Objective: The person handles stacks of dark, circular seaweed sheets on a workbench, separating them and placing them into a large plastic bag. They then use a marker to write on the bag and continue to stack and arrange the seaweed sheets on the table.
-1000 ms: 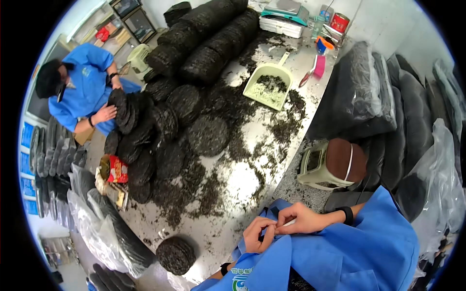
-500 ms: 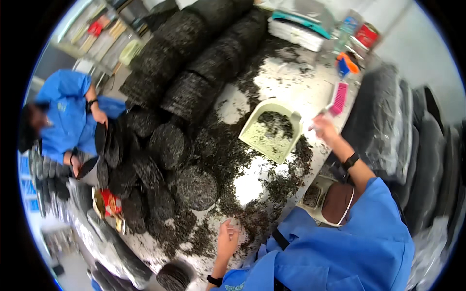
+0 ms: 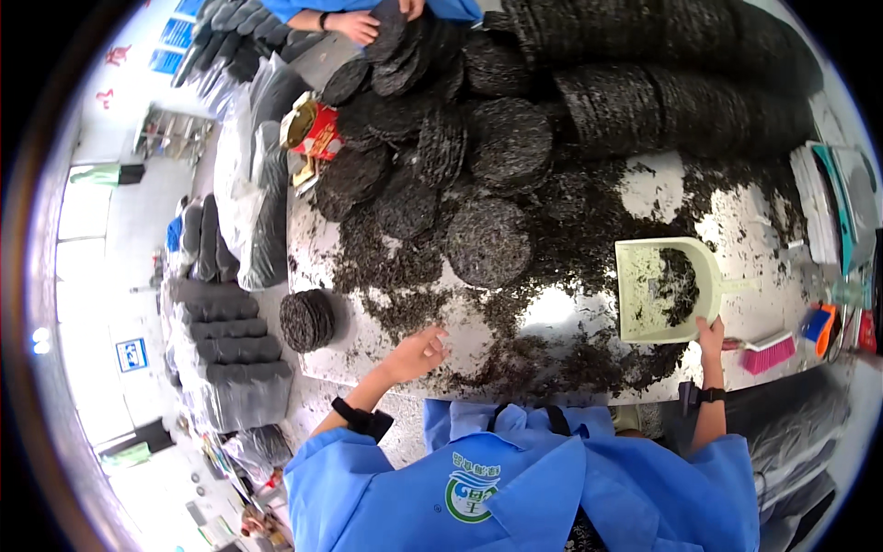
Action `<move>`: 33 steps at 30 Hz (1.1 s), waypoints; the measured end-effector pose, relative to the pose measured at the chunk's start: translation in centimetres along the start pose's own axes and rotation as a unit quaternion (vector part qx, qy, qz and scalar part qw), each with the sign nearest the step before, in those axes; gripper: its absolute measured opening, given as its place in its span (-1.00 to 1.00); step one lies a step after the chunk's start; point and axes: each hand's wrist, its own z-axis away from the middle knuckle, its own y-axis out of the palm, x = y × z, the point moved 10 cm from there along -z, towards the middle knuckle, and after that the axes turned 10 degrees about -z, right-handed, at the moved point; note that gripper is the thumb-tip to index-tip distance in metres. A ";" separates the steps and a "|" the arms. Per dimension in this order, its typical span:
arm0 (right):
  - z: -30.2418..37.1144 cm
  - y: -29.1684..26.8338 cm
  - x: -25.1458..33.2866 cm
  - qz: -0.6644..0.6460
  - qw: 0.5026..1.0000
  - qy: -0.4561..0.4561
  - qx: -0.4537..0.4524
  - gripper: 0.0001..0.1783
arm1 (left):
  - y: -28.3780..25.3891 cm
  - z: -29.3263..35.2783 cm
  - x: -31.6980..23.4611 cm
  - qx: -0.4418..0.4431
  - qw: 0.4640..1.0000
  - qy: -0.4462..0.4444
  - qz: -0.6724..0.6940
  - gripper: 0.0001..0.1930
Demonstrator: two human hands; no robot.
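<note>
My right hand is closed at the near right corner of a pale green dustpan, its fingertips at the rim. The dustpan lies on the table with dark scraps inside and its handle pointing right. Just right of that hand is a brush with pink bristles; its handle end runs up to the hand. My left hand hovers above the table's near left part, empty, fingers loosely bent and apart. Beyond it lie dark round seaweed cakes amid loose flakes.
Long stacked rolls of seaweed cakes fill the far right. A small stack stands at the left edge. A co-worker's hands hold cakes at the far side. A red packet, a white-and-teal scale and an orange-and-blue tool sit on the table.
My view has turned, so the table now lies straight across. My right hand, beside the brush handle before, is now at the dustpan's rim. My left hand stays empty over the table.
</note>
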 end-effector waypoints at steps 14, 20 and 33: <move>14.3 12.5 18.1 0.548 0.822 -0.137 0.076 -0.29 | -15.2 10.3 12.9 0.230 0.966 0.021 -0.118 -0.48; 18.4 40.1 32.2 0.429 0.815 -0.368 0.127 -0.28 | -33.0 -3.9 29.1 -0.228 0.969 -0.038 -0.083 -0.44; 1.5 63.6 27.4 0.088 0.968 -0.195 -0.132 0.14 | -33.9 -15.8 51.1 -0.508 0.757 -0.162 0.377 0.00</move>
